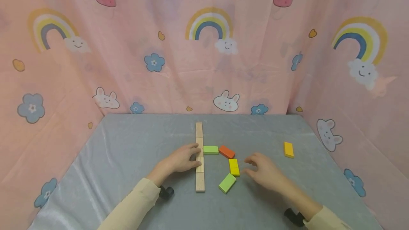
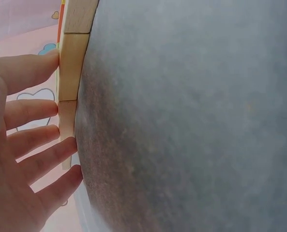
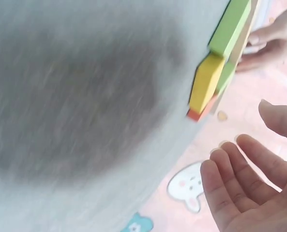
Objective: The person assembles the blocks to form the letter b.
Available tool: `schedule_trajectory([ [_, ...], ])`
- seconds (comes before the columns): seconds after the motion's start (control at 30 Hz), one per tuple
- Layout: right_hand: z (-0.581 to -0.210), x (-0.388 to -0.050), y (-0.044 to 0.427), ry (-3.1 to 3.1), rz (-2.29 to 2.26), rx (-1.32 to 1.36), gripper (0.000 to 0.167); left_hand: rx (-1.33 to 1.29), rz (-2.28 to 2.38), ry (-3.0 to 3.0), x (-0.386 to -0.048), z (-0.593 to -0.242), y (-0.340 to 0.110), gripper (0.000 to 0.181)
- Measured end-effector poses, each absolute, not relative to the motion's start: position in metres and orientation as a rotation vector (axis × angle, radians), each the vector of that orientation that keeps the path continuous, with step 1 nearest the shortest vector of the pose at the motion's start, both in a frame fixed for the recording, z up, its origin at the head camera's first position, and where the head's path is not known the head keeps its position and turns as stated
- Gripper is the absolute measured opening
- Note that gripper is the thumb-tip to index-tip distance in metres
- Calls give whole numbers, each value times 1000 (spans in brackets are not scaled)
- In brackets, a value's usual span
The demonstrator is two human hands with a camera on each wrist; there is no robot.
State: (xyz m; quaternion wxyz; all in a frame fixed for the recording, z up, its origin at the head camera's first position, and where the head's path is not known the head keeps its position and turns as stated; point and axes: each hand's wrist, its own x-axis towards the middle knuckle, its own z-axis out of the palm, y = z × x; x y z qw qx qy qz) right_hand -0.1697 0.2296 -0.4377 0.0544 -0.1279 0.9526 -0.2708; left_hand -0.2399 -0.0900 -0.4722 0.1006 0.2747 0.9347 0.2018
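Several plain wooden blocks (image 1: 200, 182) lie end to end in a straight line on the cloth. My left hand (image 1: 183, 158) rests its fingertips on the middle of that line; in the left wrist view its fingers (image 2: 34, 108) are spread and nearly straight along the blocks. From the line's right side a curve runs out: a light green block (image 1: 211, 150), an orange-red block (image 1: 227, 151), a yellow block (image 1: 234, 167) and a second green block (image 1: 227, 183). Just right of the yellow block, my right hand (image 1: 266, 173) hovers with loosely bent fingers, holding nothing.
A yellow-orange block (image 1: 288, 149) lies apart toward the right side of the grey cloth-covered table (image 1: 143, 127). Pink patterned curtains (image 1: 179, 81) hang along the back and both sides. Dark wrist cameras (image 1: 294, 217) show below the wrists.
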Motion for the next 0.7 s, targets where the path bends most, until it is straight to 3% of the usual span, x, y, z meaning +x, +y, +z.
schedule_trajectory([
  [0.7,-434,-197,300,3111,-895,-443,30,800,629,2755,-240,-474,-90,58],
])
